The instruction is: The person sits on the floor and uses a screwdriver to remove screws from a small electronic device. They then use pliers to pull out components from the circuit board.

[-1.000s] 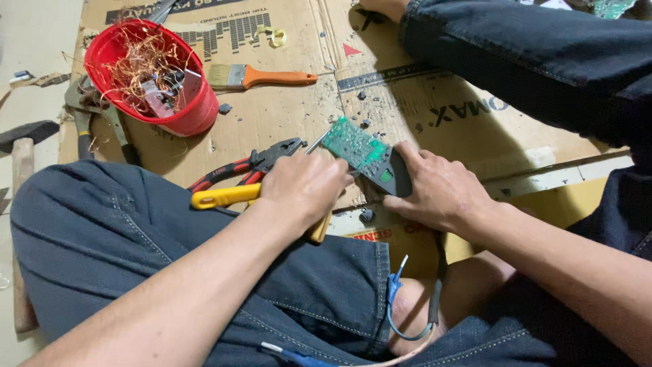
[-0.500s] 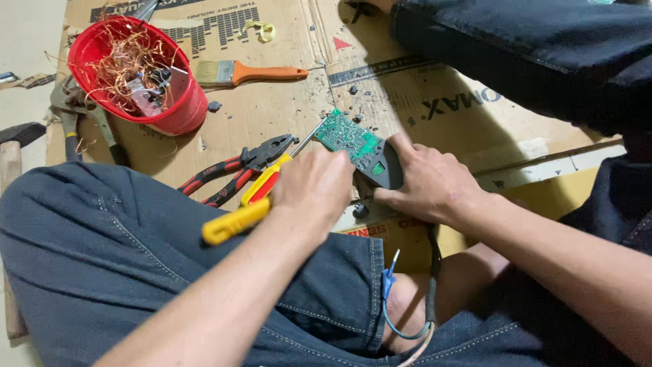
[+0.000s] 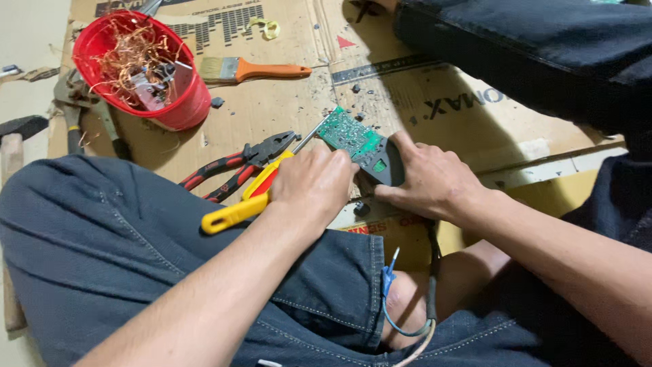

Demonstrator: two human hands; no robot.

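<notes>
The left hand, fisted around a yellow-handled tool, sits at nine o'clock of the green circuit board, which the right hand pins; the board's long axis runs ten-to-four.

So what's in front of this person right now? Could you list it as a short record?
Left hand: grips yellow-handled tool
Right hand: steadies green circuit board
Beside the hands: red-handled pliers
Further off: red bowl of copper wire scraps, orange-handled paintbrush
Surface: flattened cardboard
</notes>
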